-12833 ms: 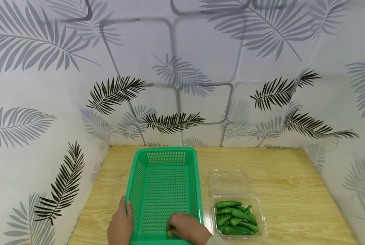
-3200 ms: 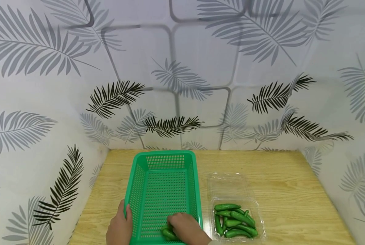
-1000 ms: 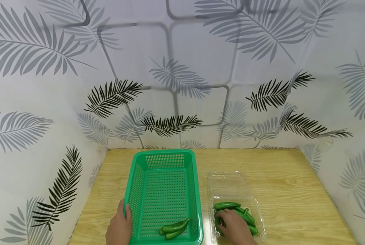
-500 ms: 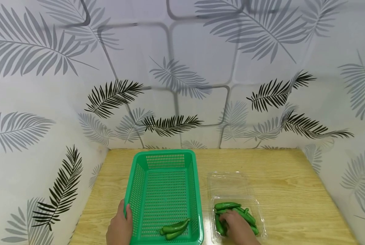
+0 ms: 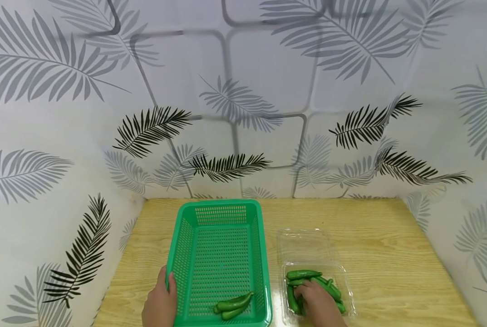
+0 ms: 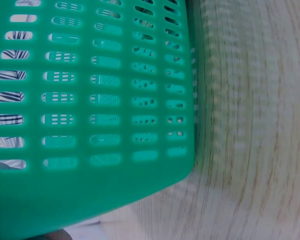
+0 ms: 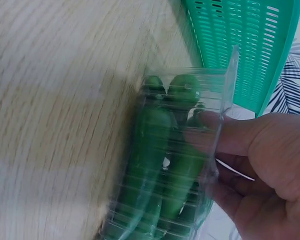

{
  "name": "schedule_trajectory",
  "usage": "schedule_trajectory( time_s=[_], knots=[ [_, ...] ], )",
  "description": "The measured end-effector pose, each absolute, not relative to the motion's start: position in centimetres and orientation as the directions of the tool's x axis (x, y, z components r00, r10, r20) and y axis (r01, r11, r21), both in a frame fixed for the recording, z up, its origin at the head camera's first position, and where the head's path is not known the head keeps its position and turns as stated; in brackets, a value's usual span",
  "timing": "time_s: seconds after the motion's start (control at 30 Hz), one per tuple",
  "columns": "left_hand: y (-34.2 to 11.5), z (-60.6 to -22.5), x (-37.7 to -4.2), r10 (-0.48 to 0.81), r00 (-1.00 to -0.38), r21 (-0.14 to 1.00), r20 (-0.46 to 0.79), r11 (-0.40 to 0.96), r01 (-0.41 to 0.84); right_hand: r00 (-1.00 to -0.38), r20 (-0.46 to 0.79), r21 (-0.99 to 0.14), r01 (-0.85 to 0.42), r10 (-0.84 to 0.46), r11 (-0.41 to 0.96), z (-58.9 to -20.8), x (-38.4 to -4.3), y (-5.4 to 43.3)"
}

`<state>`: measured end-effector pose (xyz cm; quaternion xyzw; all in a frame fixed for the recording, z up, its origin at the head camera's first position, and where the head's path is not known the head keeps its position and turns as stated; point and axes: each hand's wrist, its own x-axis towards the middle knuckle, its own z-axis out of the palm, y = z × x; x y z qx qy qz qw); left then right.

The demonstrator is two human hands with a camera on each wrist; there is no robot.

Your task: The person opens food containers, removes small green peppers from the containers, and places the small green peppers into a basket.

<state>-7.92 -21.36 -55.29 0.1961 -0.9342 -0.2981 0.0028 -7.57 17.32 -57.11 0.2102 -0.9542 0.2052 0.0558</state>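
My left hand [image 5: 160, 302] grips the left rim of a green perforated plastic basket [image 5: 223, 254], thumb over the edge. Its slotted wall [image 6: 90, 187] fills much of the left wrist view. A small bunch of green chili peppers [image 5: 233, 305] lies at the basket's near end. To the right, my right hand [image 5: 318, 302] reaches into a clear plastic clamshell box [image 5: 351, 295] holding several more chili peppers [image 5: 303, 274]. In the right wrist view, thumb and fingers [image 7: 230, 135] bend over the box wall and pinch a pepper [image 7: 187, 167]; the fingertips are partly hidden.
The box's hinged clear lid [image 5: 306, 245] lies folded back on the wooden table [image 5: 374, 254]. Beyond the table's far edge and at both sides hangs patterned leaf-print cloth [image 5: 268, 68]. A narrow strip of table separates basket and box.
Over the longer span, peppers have gone from the box into the basket, and my right hand has moved from basket to box. In the last second it has shifted slightly among the peppers.
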Motion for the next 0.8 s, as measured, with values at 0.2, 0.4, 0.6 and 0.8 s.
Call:
schedule_trajectory(
  time_s=[0.2,0.4,0.6,0.8],
  knots=[
    [-21.3,-55.1,-7.9,-0.363,-0.925,0.564,-0.113,0.743,-0.360,-0.885,0.262,-0.363,-0.461,-0.386,0.810,-56.5,-7.4,17.3],
    [-21.2,-55.1,-7.9,-0.366,-0.924,0.563,-0.114,0.742,-0.363,-0.862,0.331,-0.353,-0.489,-0.383,0.798,-55.2,-7.1,16.7],
    [-21.3,-55.3,-8.0,-0.367,-0.922,0.562,-0.122,0.741,-0.369,-0.868,0.321,-0.352,-0.481,-0.379,0.803,-54.0,-6.9,16.3],
    [-21.3,-55.3,-8.0,-0.358,-0.926,0.566,-0.118,0.742,-0.359,-0.858,0.356,-0.356,-0.492,-0.371,0.795,-53.3,-6.9,16.3]
  ],
)
